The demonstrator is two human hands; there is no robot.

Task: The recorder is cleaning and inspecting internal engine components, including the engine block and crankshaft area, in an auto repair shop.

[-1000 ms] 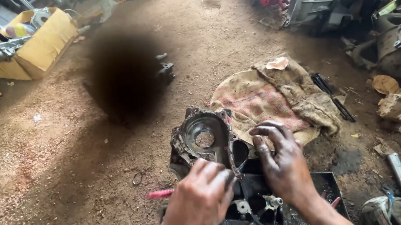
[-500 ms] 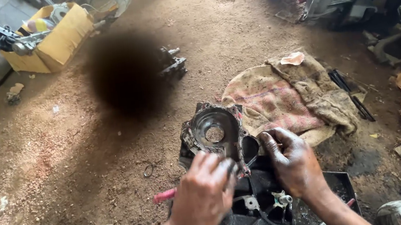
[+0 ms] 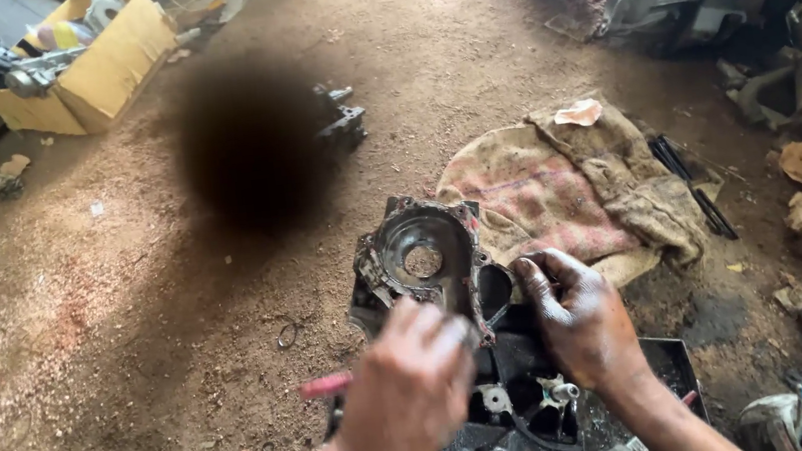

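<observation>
Head view, over a dirt workshop floor: greasy round-holed engine cover stands tilted just beyond both hands, left hand blurred, apparently closed on a red-handled tool, right hand nearer, fingers loosely curled, holding nothing discernible, beside burlap sack

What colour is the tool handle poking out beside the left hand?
Red-pink handle, beside the left hand; head view.

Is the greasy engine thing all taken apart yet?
Not yet. The round metal cover is tilted up off the engine block, so that part looks loosened. The left hand, blurred, holds a red-handled tool; the right hand rests on the block. The block itself looks whole beside the sack.
</observation>
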